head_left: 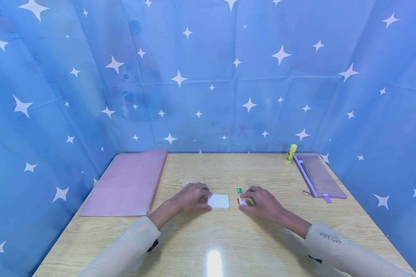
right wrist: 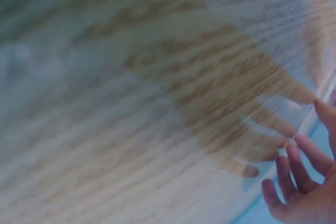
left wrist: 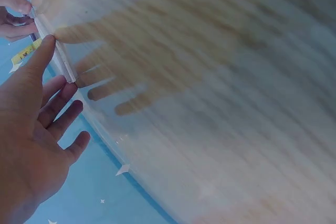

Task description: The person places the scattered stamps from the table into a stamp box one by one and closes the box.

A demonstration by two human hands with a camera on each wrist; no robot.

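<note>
A white rectangular pad (head_left: 219, 201) lies flat near the middle of the table. My left hand (head_left: 193, 197) grips it at its left end, thumb on the near side and fingers on the far side. In the left wrist view the pad (left wrist: 62, 59) is seen edge-on between thumb and fingertips. My right hand (head_left: 263, 203) holds a small white card with a red edge (head_left: 242, 201) between thumb and forefinger, down at the tabletop. The fingers partly cover this card. Just beyond it lies a small green card (head_left: 239, 191), apart from the hand.
A large pink folder (head_left: 124, 184) lies at the left of the wooden table (head_left: 194, 238). At the back right stand a yellow glue stick (head_left: 291, 152) and, lying flat, a purple zip pouch (head_left: 320, 177). A blue star-patterned curtain (head_left: 208, 50) surrounds the table's back and sides.
</note>
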